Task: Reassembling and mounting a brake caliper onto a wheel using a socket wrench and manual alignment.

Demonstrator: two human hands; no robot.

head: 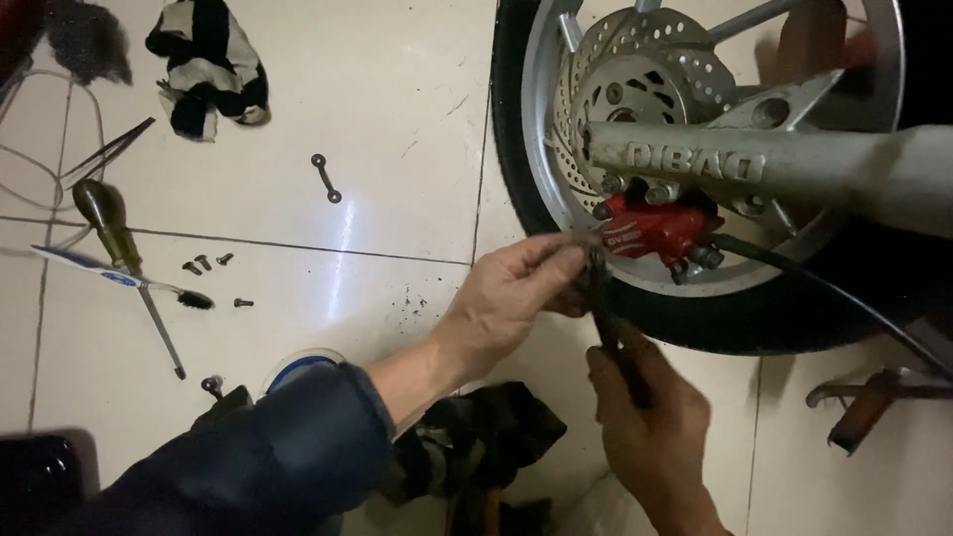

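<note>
A motorcycle wheel (526, 129) with a drilled brake disc (685, 50) and a red brake caliper (655, 230) stands at the upper right. My left hand (516, 298) reaches toward the caliper, its fingertips pinching a small dark part just left of it. Below it, my right hand (650, 422) grips the handle of a dark tool (604, 303) whose tip points up to that same spot. A silver fork leg (794, 169) crosses above the caliper, and a black hose (824, 288) runs from it to the right.
On the white tiled floor lie a screwdriver (124, 253), a toothbrush (119, 278), several small bolts (204, 263), a small dark link (325, 179), tweezers (109, 151), a striped rag (210, 69) and dark cloth (476, 437). A rusty stand foot (864, 402) is at right.
</note>
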